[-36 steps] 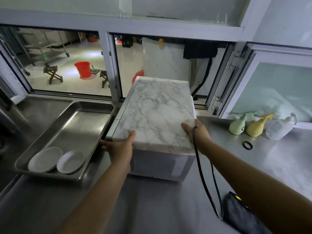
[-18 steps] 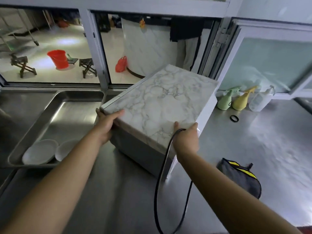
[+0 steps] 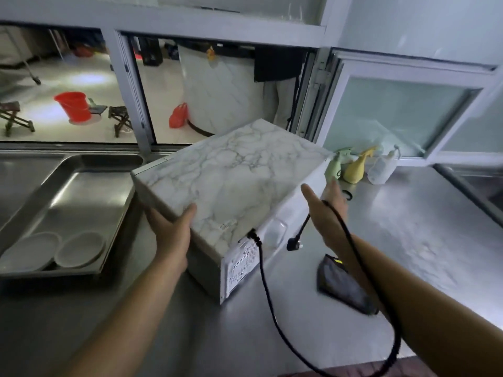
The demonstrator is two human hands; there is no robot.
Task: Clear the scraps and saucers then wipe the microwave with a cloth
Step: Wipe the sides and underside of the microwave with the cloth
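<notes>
On the far left of the steel counter (image 3: 408,227) sits a metal tray (image 3: 89,191) with two white saucers (image 3: 54,253) lying side by side in its near corner. Right of the tray, the microwave (image 3: 231,191) with its marble-patterned top stands turned at an angle, its vented back corner toward the camera. At its left edge, the left hand (image 3: 171,229) grips the casing, thumb lying on the marble top and fingers wrapped under the side out of sight. From the back corner a black power cord (image 3: 265,284) runs down, loops across the counter toward the near edge and rises over the right wrist, its plug (image 3: 292,244) dangling just beside the microwave's rear panel. Further right, the right hand (image 3: 324,202) is held with fingers straight and spread, palm facing the microwave's rear side; I cannot tell whether it touches the panel. Below that forearm a dark cloth (image 3: 337,281) with a yellow tag lies on the counter. Behind the hand, near the window, stand a green spray bottle (image 3: 334,165), a yellow spray bottle (image 3: 356,170) and a clear pump bottle (image 3: 381,171), with a small black ring (image 3: 348,195) beside them.
</notes>
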